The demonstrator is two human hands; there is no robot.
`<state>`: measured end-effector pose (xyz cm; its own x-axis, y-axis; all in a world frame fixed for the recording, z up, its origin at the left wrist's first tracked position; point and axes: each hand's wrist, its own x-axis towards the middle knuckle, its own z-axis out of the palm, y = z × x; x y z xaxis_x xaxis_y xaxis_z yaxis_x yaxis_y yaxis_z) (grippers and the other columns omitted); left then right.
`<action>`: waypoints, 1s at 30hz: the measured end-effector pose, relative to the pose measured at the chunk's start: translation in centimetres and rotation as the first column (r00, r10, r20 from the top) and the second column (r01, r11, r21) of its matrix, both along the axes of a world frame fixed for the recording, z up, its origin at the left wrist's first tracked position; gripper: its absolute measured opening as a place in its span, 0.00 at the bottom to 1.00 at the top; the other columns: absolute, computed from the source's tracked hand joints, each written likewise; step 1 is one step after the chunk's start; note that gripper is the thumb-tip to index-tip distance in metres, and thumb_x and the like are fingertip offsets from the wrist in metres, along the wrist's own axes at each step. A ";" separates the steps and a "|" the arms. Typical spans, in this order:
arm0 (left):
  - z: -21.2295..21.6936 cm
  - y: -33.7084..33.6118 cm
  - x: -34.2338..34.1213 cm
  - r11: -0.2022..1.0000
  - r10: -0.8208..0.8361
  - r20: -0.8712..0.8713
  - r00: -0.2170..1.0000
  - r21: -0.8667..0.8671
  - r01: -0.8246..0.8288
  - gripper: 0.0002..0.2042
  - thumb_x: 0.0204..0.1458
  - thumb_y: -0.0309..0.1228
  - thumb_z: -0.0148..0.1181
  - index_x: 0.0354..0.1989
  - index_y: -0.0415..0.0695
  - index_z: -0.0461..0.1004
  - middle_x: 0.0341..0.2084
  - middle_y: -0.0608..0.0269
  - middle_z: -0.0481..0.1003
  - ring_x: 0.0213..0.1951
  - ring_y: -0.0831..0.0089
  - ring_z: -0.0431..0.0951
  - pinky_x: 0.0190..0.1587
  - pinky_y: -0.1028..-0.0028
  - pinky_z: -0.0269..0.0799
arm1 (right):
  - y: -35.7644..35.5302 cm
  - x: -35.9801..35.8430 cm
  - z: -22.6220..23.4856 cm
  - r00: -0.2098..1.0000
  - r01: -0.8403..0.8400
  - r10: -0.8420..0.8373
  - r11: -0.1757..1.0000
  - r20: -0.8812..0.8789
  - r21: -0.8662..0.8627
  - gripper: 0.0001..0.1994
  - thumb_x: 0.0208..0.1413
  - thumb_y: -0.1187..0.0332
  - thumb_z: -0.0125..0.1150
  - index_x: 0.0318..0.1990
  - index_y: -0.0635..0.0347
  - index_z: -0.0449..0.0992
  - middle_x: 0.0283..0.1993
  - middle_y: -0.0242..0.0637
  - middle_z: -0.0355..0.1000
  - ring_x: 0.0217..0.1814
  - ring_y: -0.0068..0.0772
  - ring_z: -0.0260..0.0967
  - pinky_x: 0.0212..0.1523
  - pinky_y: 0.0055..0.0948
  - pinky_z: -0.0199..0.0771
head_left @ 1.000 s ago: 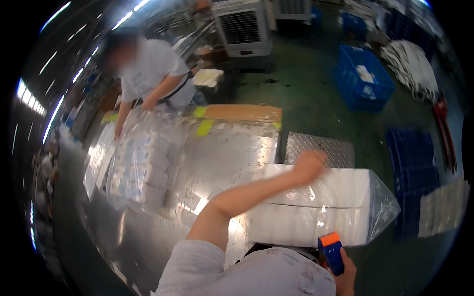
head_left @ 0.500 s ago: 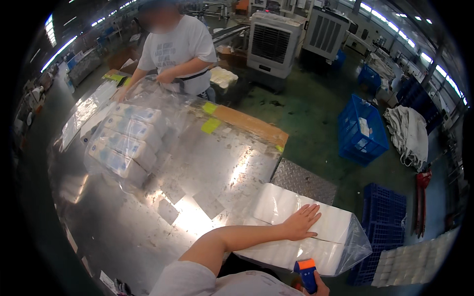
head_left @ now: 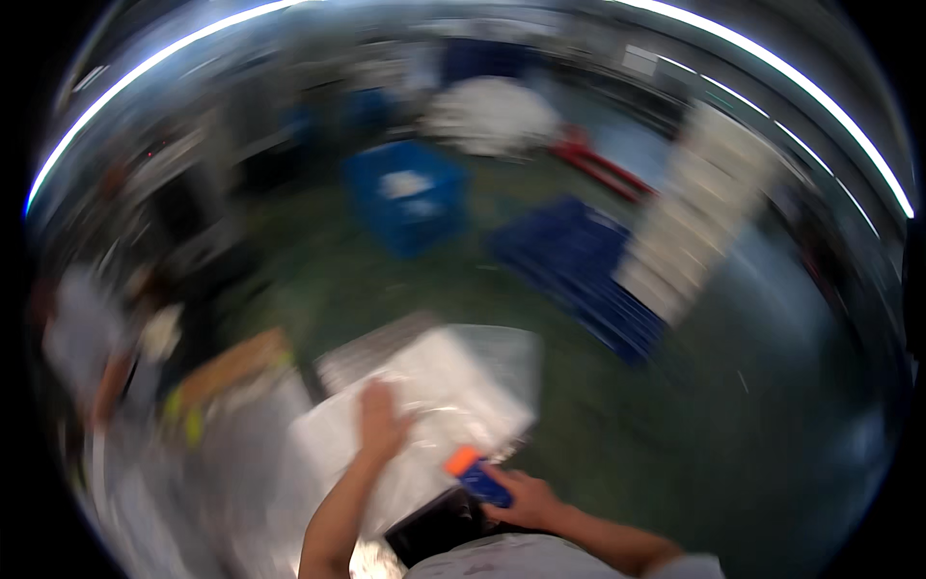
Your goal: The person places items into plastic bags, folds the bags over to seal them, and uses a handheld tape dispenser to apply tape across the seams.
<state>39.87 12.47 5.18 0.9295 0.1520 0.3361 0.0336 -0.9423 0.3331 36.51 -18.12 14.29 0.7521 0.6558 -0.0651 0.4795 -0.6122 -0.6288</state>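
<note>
In front of me lies a wide white pack [head_left: 453, 376] in clear plastic, at the end of a metal-topped table [head_left: 251, 454]. The loose end of its clear bag [head_left: 506, 352] sticks out on the far right side. My left hand [head_left: 383, 420] rests flat on top of the pack, palm down and holding nothing. Beside the pack's near right corner, my right hand [head_left: 529, 499] grips a blue handheld tool [head_left: 485, 485] with an orange head. The picture is smeared by motion, so the tool's exact kind cannot be made out.
A co-worker [head_left: 87, 328] stands at the far left, by the table's cardboard-covered edge [head_left: 236, 367]. Across the floor are a blue crate [head_left: 405, 207], blue pallets [head_left: 579, 275], a white heap [head_left: 492, 116], a red pallet jack [head_left: 603, 164] and a long stack of white packs [head_left: 694, 212].
My view has swung to the right, pushing the co-worker to the left rim. My right hand and the tool show more fully, near the pack's corner. My left hand stays on the pack.
</note>
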 end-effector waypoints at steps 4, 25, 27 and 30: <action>3.2 0.0 0.0 0.994 0.082 -0.184 0.979 0.089 -0.067 0.32 0.52 0.42 0.50 0.60 0.33 0.53 0.62 0.41 0.48 0.65 0.53 0.45 0.65 0.57 0.34 | 0.2 -1.8 -2.4 0.997 0.081 -0.079 0.988 -0.026 0.131 0.36 0.45 0.54 0.58 0.65 0.35 0.51 0.32 0.45 0.66 0.30 0.48 0.70 0.32 0.39 0.72; 3.1 -2.3 2.0 0.999 0.023 -0.105 0.994 0.044 -0.019 0.32 0.53 0.50 0.44 0.59 0.35 0.56 0.60 0.40 0.53 0.64 0.49 0.48 0.63 0.56 0.41 | -0.9 -3.0 -7.7 0.951 0.161 -0.232 0.936 0.202 0.313 0.39 0.39 0.55 0.63 0.62 0.51 0.58 0.36 0.48 0.66 0.33 0.52 0.70 0.33 0.45 0.72; 3.7 -2.4 1.4 0.989 0.056 -0.153 0.987 0.144 -0.034 0.34 0.55 0.54 0.39 0.60 0.36 0.54 0.61 0.40 0.50 0.64 0.50 0.47 0.64 0.57 0.41 | -0.6 -3.1 -6.9 0.950 0.122 -0.207 0.936 0.234 0.330 0.37 0.37 0.66 0.67 0.58 0.64 0.60 0.36 0.49 0.68 0.33 0.50 0.69 0.34 0.39 0.71; 4.9 -3.2 1.3 0.983 0.128 -0.214 0.968 0.158 -0.095 0.32 0.53 0.49 0.45 0.58 0.35 0.57 0.58 0.40 0.56 0.61 0.51 0.53 0.62 0.54 0.46 | -1.5 -2.0 -9.3 0.959 -0.002 -0.103 0.929 0.264 0.371 0.39 0.39 0.65 0.66 0.61 0.65 0.55 0.41 0.50 0.67 0.41 0.47 0.69 0.40 0.37 0.70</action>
